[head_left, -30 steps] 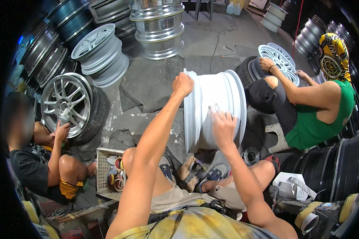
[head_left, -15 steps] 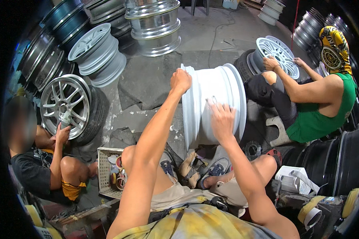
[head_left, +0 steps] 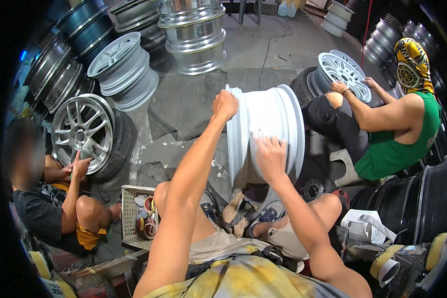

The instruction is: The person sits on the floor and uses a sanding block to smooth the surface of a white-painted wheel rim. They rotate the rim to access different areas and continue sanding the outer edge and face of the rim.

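A pale grey-white wheel rim [head_left: 268, 109] stands on its edge before me, its smooth barrel facing up. My left hand [head_left: 225, 105] is closed round the flange at its left side. On the barrel, toward the right, lies my right hand [head_left: 271, 155], fingers bent and pressed against the surface. A small pale piece seems to be under those fingertips; its kind cannot be made out. Below the wheel, between my shoes, lie crumpled tan scraps [head_left: 233, 211].
At left, a person works on a spoked silver wheel [head_left: 82, 133]; at right another handles a pale wheel [head_left: 345, 74]. Stacked rims [head_left: 193, 47] stand behind. A basket [head_left: 129, 218] with tape rolls sits by my left knee, a white jug [head_left: 365, 226] beyond my right knee.
My right hand has slid a little nearer to me and left along the barrel. My left hand keeps its hold on the flange. The whole view has shifted slightly.
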